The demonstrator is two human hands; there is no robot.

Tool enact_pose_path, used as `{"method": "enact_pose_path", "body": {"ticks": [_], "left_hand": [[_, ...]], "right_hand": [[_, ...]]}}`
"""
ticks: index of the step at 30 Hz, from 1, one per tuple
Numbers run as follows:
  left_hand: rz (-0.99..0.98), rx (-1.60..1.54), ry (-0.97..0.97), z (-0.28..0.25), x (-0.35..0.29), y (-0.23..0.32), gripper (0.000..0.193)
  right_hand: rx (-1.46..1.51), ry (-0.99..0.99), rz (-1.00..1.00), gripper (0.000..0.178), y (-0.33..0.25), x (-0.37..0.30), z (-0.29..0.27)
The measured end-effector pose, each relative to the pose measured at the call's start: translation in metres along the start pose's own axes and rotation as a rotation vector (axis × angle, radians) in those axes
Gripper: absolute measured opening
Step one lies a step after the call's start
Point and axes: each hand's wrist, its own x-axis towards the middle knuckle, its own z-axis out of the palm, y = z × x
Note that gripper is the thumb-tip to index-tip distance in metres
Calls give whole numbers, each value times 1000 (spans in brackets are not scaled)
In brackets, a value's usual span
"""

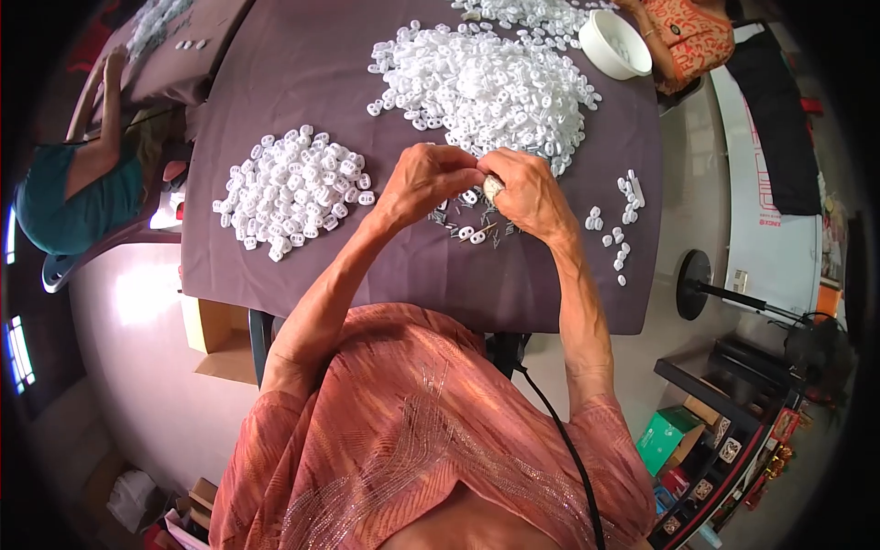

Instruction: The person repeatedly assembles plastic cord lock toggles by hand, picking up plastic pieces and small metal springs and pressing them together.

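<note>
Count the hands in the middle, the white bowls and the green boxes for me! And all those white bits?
Left hand and right hand: 2
White bowl: 1
Green box: 1
Total: 4
The white bits are too many to count.

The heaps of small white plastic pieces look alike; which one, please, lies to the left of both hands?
The smaller, rounded heap of white oval pieces, left of the left hand; the big heap lies farther forward.

Can see, on the bench [275,78] (draped in brown), a big heap of white pieces [513,87], grey slivers [447,220] on its near side, a smaller heap [293,188] left, loose pieces [630,217] right, a bowl [600,57] far right.
</note>
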Motion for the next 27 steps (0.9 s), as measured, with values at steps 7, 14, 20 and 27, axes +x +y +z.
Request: {"method": "enact_pose_path", "body": {"ticks": [7,14,20,27], "left_hand": [[-225,-634,4,-10,-7,0,15],[-226,-846,70,-17,-8,-11,11],[-220,-1124,71,-22,-11,1,11],[-83,-1186,54,-16,-4,36,10]], "right_hand": [[379,183,142,12,16,-5,16],[-114,-68,7,5,17,-33,60],[-269,-94,-123,6,20,-31,67],[238,112,111,11,-19,0,-18]]}}
